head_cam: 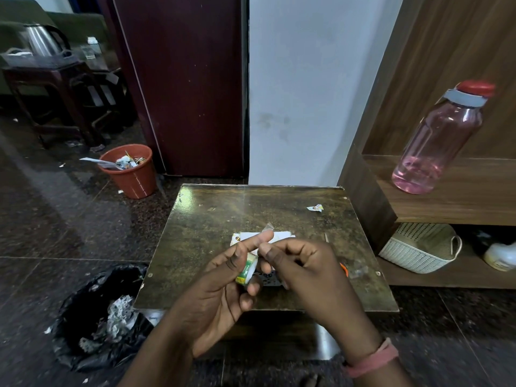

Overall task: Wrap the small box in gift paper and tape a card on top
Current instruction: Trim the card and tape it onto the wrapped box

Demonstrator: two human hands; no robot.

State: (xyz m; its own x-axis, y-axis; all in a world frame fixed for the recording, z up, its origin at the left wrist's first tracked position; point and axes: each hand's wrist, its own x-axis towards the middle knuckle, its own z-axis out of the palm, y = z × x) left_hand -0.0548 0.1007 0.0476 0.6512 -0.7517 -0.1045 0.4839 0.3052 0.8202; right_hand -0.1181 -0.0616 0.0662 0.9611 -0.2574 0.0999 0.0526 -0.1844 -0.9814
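My left hand (223, 286) grips a small roll of clear tape (247, 270) with a green and yellow core, held above the low table (201, 233). My right hand (301, 272) pinches the loose end of the tape; a clear strip (268, 227) sticks up past my left index finger. Behind my fingers on the table lies a small white card or wrapped packet (282, 235), mostly hidden. Under my hands a dark patterned thing (269, 277) shows, partly covered; I cannot tell what it is.
A scrap of paper (315, 208) lies at the table's far right. An orange-handled tool (344, 269) peeks out by my right hand. A black bin bag (97, 311) stands left of the table, an orange bucket (131, 171) beyond. A pink bottle (441, 141) and white basket (418, 247) sit on shelves right.
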